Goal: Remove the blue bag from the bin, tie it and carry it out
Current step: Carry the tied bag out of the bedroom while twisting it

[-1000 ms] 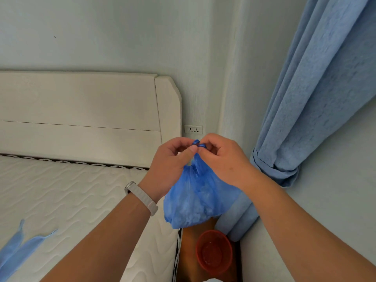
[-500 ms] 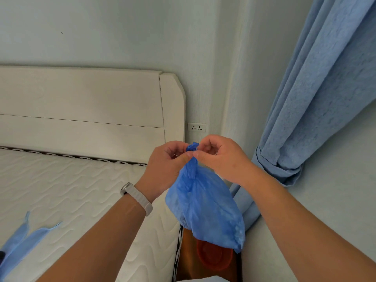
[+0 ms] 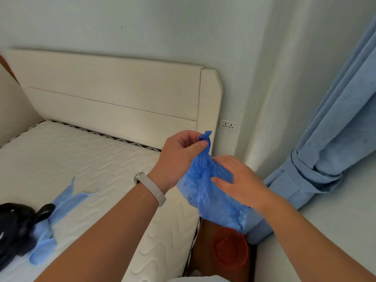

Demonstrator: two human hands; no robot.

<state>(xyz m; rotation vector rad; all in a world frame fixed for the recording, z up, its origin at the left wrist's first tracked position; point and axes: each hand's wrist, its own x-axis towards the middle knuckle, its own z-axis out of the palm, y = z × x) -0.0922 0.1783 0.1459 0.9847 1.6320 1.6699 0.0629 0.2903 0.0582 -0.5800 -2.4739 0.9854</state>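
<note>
Since earlier frame our right hand (image 3: 240, 180) drops from knot to bag's side, fingers spread on plastic. Left hand (image 3: 181, 157) pinches twisted neck of blue bag (image 3: 211, 192), which hangs clear above red bin (image 3: 231, 249) beside bed (image 3: 81, 155). Knot looks loose to us; one-handed pinch could slip, neck untwist, contents spill.

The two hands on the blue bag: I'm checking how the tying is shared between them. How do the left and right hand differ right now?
The left hand sits higher, pinching the gathered neck of the blue bag between thumb and fingers; the right hand sits lower, its fingers spread loosely against the bag's body. The left wrist wears a pale band; the right wrist is bare. Both touch the bag, held in the air above the red bin.
</note>
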